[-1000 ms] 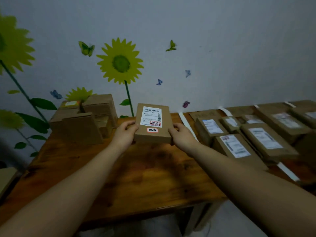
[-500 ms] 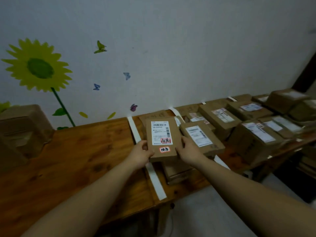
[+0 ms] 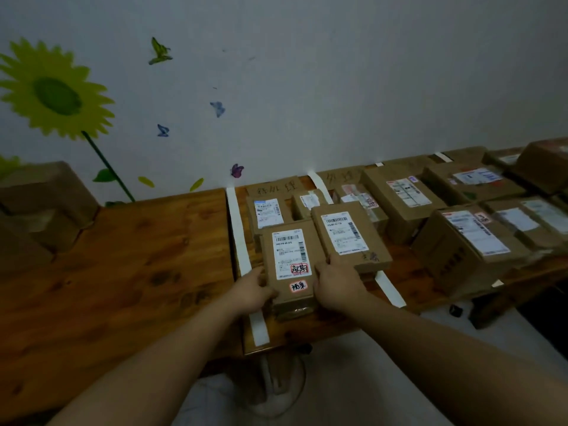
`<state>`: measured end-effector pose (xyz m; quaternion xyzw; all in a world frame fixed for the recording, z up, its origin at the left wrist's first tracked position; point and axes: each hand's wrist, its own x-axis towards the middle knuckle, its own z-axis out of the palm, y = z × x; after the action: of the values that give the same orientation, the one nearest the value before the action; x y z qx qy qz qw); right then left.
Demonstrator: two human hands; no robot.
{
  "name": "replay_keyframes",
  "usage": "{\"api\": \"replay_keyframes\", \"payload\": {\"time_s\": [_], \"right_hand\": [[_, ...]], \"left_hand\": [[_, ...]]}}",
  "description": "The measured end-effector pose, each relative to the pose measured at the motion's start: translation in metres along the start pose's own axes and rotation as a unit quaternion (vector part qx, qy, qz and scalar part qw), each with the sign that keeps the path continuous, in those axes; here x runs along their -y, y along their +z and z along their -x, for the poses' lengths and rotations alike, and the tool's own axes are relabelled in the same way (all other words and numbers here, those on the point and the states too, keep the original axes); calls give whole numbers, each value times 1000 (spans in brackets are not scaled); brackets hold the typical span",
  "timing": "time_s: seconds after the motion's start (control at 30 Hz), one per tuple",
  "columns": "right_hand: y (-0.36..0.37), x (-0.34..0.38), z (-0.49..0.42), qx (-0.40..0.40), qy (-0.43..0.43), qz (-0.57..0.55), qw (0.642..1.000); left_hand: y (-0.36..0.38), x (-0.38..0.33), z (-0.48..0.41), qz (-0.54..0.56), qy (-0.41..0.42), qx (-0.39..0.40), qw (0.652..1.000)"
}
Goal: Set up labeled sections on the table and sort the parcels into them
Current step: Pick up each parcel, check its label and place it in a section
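Note:
A flat brown parcel [image 3: 290, 259] with a white shipping label and two red-edged stickers lies on top of another box in the first taped section of the wooden table [image 3: 138, 256]. My left hand [image 3: 253, 290] grips its near left corner and my right hand [image 3: 336, 282] grips its near right corner. White tape strips [image 3: 241, 253] mark the section's edges. A cardboard sign with handwriting [image 3: 273, 187] stands at the back of the section. A second flat parcel [image 3: 350, 235] lies just right of the held one.
Several labelled cardboard parcels [image 3: 467, 244] fill the sections to the right, up to the table's far end. A stack of plain boxes [image 3: 43, 204] sits at the left by the wall. The table's front edge runs just below my hands.
My hands carried the parcel from the left part of the table to the right and lowered it onto a box in the first taped section. The view turned right with it.

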<state>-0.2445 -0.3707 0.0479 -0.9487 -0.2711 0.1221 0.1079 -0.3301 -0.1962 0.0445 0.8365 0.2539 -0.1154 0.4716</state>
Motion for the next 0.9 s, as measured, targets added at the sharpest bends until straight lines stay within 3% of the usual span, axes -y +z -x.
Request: {"api": "replay_keyframes", "payload": {"time_s": [0.23, 0.6, 0.9], "right_hand": [[-28, 90, -30, -45, -96, -14, 994], [-10, 356, -52, 54, -180, -51, 981], [23, 522, -64, 79, -218, -55, 971]], "left_hand": [[-106, 23, 35, -44, -31, -134, 990], [-332, 174, 136, -60, -84, -272, 957], [-462, 272, 177, -60, -133, -302, 942]]}}
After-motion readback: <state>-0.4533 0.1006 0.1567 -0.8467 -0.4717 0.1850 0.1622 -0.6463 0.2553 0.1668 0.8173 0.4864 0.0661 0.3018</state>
